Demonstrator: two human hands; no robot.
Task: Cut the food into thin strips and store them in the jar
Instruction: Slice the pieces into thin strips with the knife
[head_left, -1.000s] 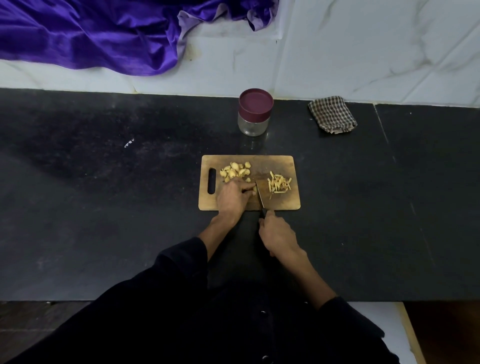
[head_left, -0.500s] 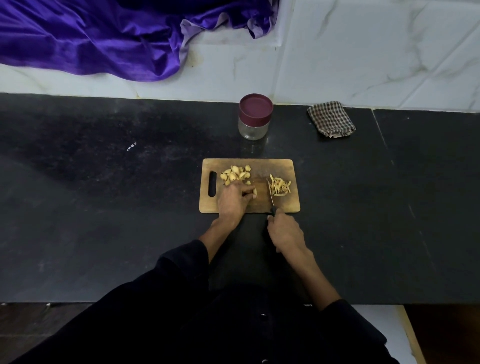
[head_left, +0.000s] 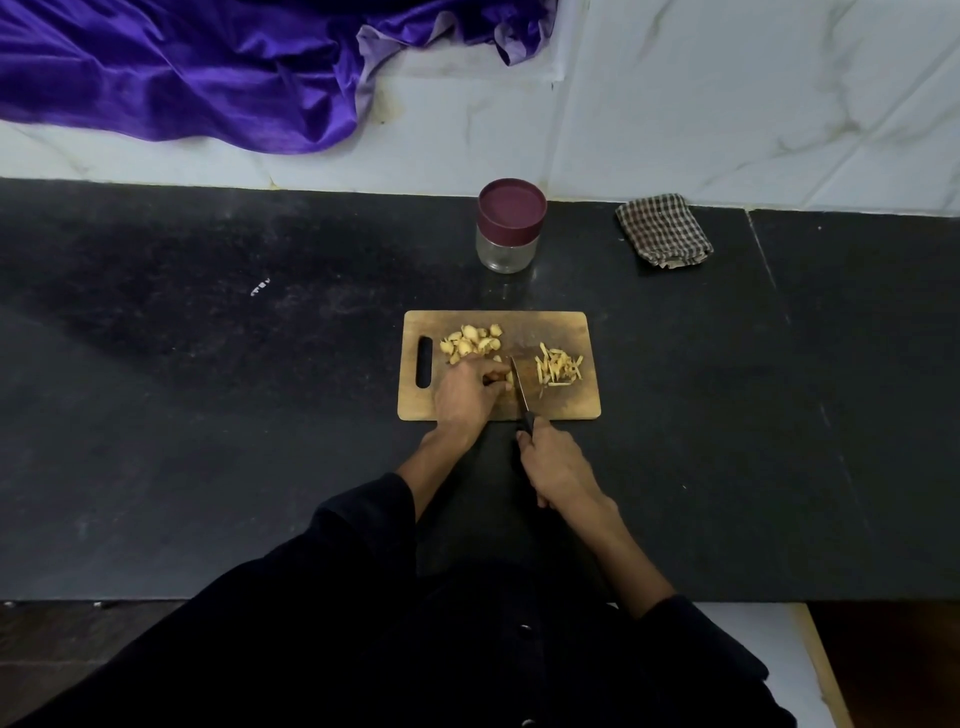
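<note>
I have my left hand (head_left: 464, 396) down on the rectangular wooden cutting board (head_left: 582, 405), fingers curled over one pale yellow piece of food (head_left: 509, 381) to pin it flat so it cannot roll under the blade. My fingertips are tucked back from the edge, which keeps them out of the cut line. My right hand (head_left: 557, 469) is wrapped around the black handle of the small kitchen knife (head_left: 521, 392), all fingers closed tight on it, and the blade runs away from me, standing just to the right of the pinned piece.

The uncut yellow chunks (head_left: 471, 343) sit in a heap at the far left of the board, near the handle slot, so I can reach them with the holding hand. The finished thin strips (head_left: 559, 369) lie in a loose pile to the right of the blade, pushed clear to leave me a working strip in the middle.

The small glass jar with the maroon lid (head_left: 511, 225) stands beyond the board on the black stone counter (head_left: 208, 415), lid on (no strips inside that I can make out). I judge I am partway through the slicing, with a fair heap left before any storing.

A checked folded cloth (head_left: 664, 232) lies to the right of the jar, and a purple satin fabric (head_left: 208, 73) drapes over the white marble wall ledge.
</note>
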